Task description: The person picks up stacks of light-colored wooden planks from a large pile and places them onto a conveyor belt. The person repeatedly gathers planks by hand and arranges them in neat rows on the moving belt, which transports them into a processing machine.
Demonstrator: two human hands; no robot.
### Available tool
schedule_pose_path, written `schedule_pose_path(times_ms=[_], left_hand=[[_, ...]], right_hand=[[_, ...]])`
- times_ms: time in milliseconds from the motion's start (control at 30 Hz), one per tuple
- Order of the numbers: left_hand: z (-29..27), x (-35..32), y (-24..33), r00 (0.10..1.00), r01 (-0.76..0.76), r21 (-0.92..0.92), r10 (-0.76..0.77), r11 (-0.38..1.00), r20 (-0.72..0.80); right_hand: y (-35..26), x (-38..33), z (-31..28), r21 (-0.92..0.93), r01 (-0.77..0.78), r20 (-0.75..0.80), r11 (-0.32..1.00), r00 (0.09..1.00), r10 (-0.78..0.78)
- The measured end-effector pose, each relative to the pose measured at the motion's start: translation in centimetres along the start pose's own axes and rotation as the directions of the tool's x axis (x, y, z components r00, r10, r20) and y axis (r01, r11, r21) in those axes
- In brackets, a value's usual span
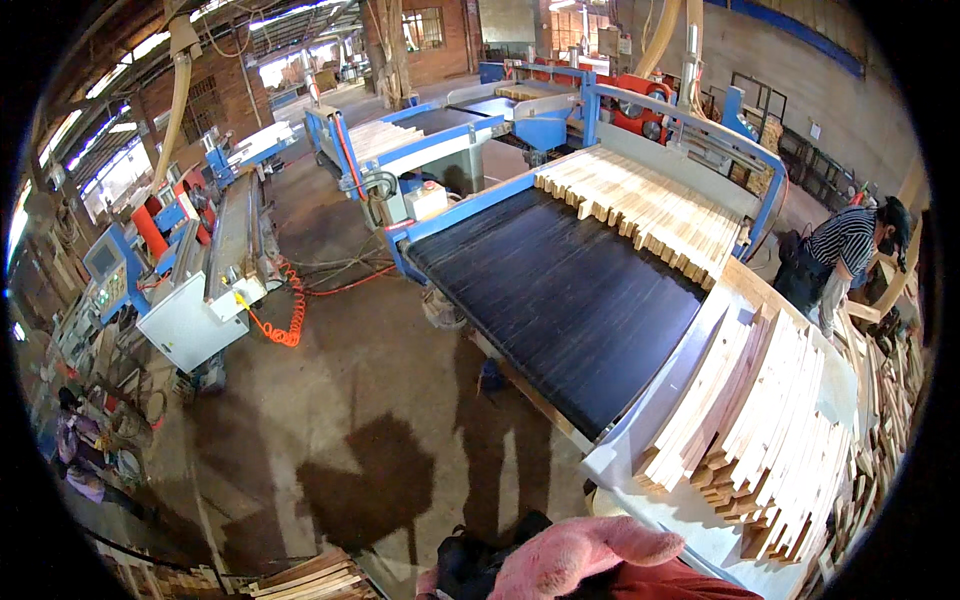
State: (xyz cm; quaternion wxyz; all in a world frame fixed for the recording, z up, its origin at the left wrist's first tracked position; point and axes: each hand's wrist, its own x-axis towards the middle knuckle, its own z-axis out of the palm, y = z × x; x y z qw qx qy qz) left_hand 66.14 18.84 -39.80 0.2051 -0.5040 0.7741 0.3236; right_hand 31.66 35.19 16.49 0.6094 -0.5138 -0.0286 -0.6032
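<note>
My right hand [590, 550], in a pink knit glove, is at the bottom edge, beside a red sleeve [670, 582]. One digit stretches out to the right, the other fingers are partly cut off by the frame, and nothing shows in its grasp. Only a small pink piece of what looks like my left hand [426, 581] shows at the lower edge; its fingers are hidden. Wooden strips [770, 430] lie side by side on a pale table [640, 500] to the right of my right hand. Another row of strips [650, 205] rests across the far part of a black conveyor belt [560, 290].
A blue-framed machine [690, 110] spans the belt's far end. At left stands another machine with a control panel [105, 260] and a coiled orange hose [292, 315]. A co-worker [840, 250] bends at the right by piled wood [890, 440]. More strips [310, 580] lie bottom left.
</note>
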Motion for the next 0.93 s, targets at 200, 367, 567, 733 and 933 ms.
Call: schedule_pose_path(times_ms=[200,367,567,733,933], left_hand=[[2.1,0.6,0.2,0.999,-0.053,-0.012,0.053,0.999,0.012],[2.9,-2.3,-3.1,1.000,-0.019,0.020,0.019,1.000,0.004],[2.7,-4.2,-3.9,0.997,-0.073,-0.002,0.073,0.997,0.005],[2.8,-4.6,-3.3,0.999,-0.035,0.047,0.035,0.998,-0.004],[2.2,-4.6,-4.1,0.997,0.019,-0.287,-0.039,0.958,-0.062]], right_hand=[[1.8,1.1,-0.5,0.049,0.010,-0.094,0.999,0.996,-0.005],[4.0,1.1,-5.3,0.264,0.130,-0.297,0.956,0.954,-0.048],[7.4,-3.0,-10.4,0.394,0.278,-0.525,0.876,0.851,-0.034],[11.1,-7.1,-15.9,0.564,0.320,-0.622,0.761,0.771,0.137],[21.6,-24.5,-21.6,0.334,-0.375,-0.942,0.865,-0.133,0.307]])
